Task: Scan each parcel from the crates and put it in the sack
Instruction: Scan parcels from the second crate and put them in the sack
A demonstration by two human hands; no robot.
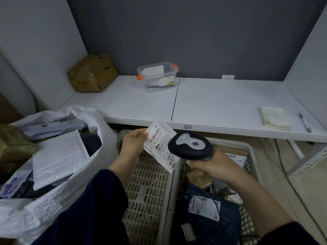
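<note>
My left hand (131,145) pinches a small white parcel (159,144) by its left edge, label and barcode facing up, above the left crate (150,191). My right hand (215,165) grips a black handheld scanner (191,145), whose head sits just right of the parcel and overlaps its edge. The left crate shows only its bare slatted bottom. The right crate (247,147) holds a dark blue bagged parcel (208,209) and brown cardboard parcels (235,154). The white woven sack (62,183) stands open at the left with several parcels inside.
A white shelf (221,103) runs across behind the crates. On it sit a crumpled cardboard box (92,73), a clear plastic tub (157,76), a notepad (275,118) and a pen (305,122). An olive bag (14,144) lies far left.
</note>
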